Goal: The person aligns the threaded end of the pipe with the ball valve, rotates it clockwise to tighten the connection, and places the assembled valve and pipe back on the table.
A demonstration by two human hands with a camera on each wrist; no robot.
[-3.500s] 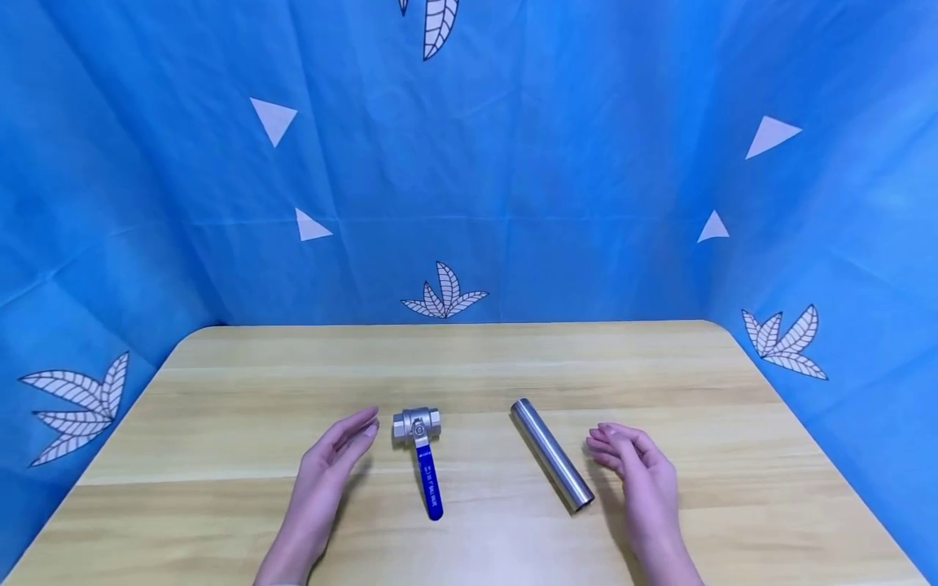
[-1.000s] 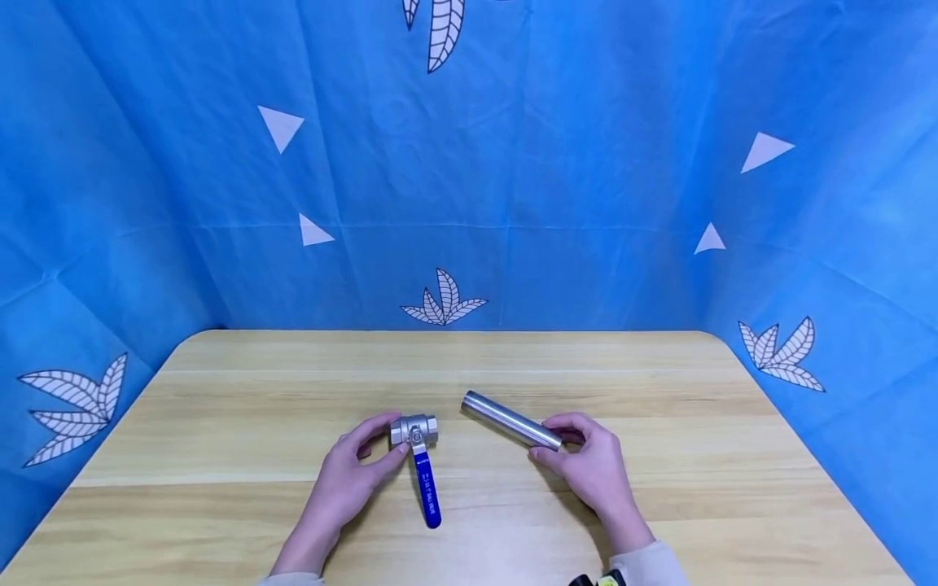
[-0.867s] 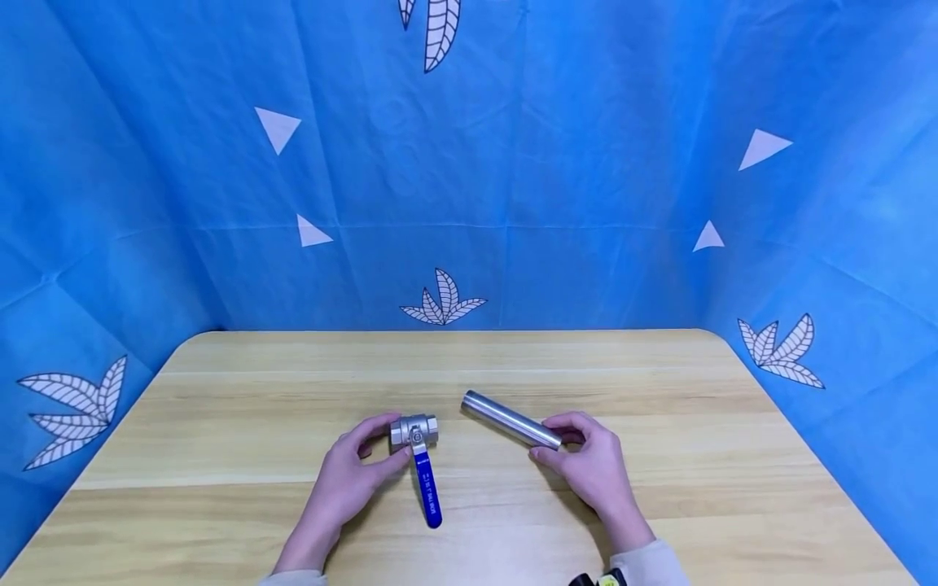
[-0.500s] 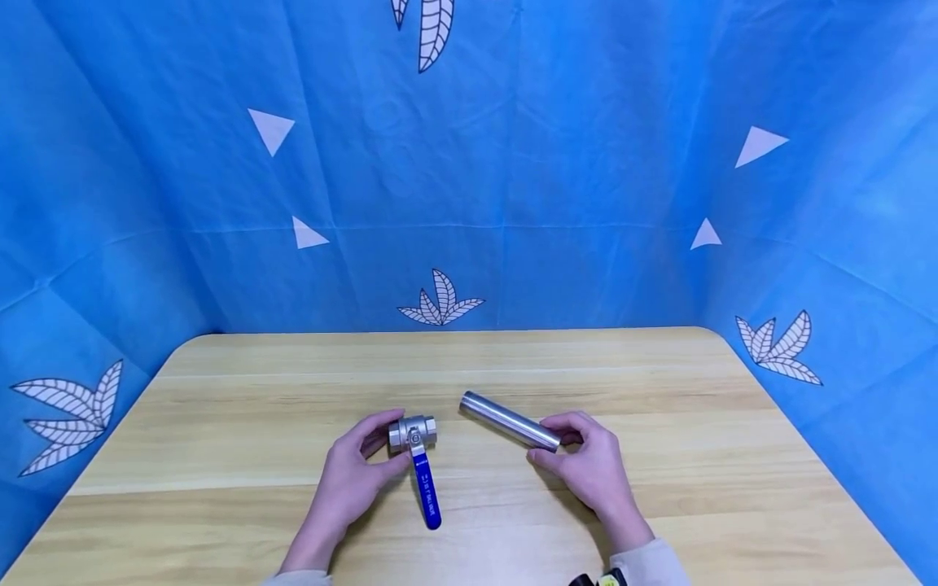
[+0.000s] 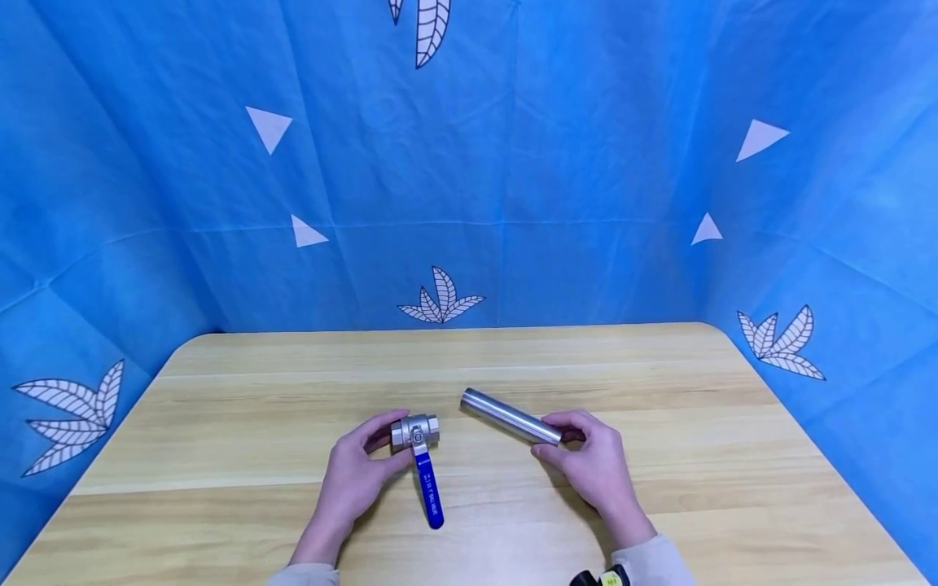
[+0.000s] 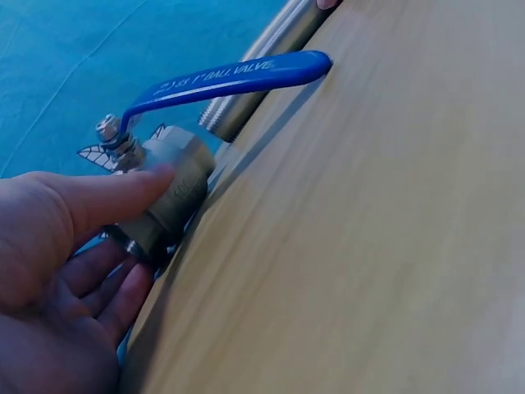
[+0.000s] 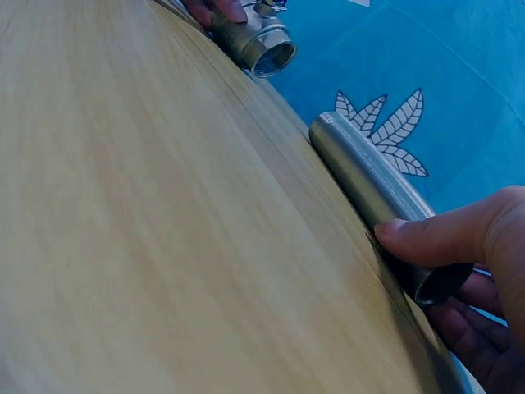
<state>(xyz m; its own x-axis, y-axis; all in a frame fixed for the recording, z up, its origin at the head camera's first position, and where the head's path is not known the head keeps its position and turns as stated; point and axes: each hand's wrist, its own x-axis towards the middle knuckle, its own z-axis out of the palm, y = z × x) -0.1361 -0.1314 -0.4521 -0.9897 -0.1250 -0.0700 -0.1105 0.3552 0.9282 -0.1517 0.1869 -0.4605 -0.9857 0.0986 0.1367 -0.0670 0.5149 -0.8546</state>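
Ball-valve grip: the left hand (image 5: 359, 472) pinches the left end of the ball valve (image 5: 415, 431); best to press on the metal body and keep clear of the blue lever (image 5: 429, 490), which could swivel.
Pipe grip: the right hand (image 5: 597, 468) pinches the threaded metal pipe (image 5: 507, 414) at its near-right end; held so far back, it calls for a steady wrist lest the other end dip.
Place: mid-surface (image 5: 484, 529), valve left, pipe right, near but apart.
Valve axis: body left to right, threaded bore (image 7: 274, 59) facing right.
Lever direction: toward the near side, leaning slightly right.
Pipe axis: slanting far left to near right, threaded end (image 6: 212, 117) far left; its line passes beyond the valve.
Pipe underside: poorly shown, perhaps resting on the surface, perhaps just above.
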